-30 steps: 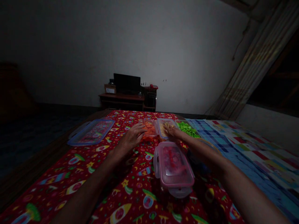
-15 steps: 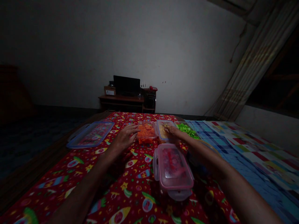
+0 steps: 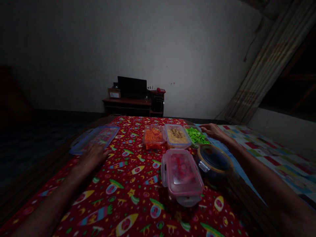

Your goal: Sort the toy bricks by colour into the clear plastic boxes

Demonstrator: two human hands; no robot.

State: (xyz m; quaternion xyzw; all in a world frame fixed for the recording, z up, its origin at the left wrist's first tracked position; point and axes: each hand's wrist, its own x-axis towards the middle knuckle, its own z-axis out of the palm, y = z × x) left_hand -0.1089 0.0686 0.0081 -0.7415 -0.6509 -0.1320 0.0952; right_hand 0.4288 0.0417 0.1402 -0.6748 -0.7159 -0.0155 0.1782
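My left hand (image 3: 92,156) is at the near edge of a clear lid with a blue rim (image 3: 98,140) on the left. Its thumb stands apart from the fingers, which are dim and blurred; nothing shows in its grasp. My right hand (image 3: 211,130) is at the far right, beside a clear container of green pieces (image 3: 197,135), fingers reaching left and holding nothing visible. Left of the green pieces are a blue-rimmed container with pale yellow contents and dark bits (image 3: 177,135) and a clear container of orange pieces (image 3: 154,136).
Nearer me is a pink-lidded container (image 3: 184,172) with red contents. Beside it stands a round dark container with a tan rim (image 3: 214,159). A red patterned cloth (image 3: 138,197) lies beneath them. A desk with a monitor (image 3: 132,87) stands by the wall.
My left hand has moved left from beside the orange pieces to the blue-rimmed lid. My right hand has moved right from over the pale yellow contents, uncovering the round container.
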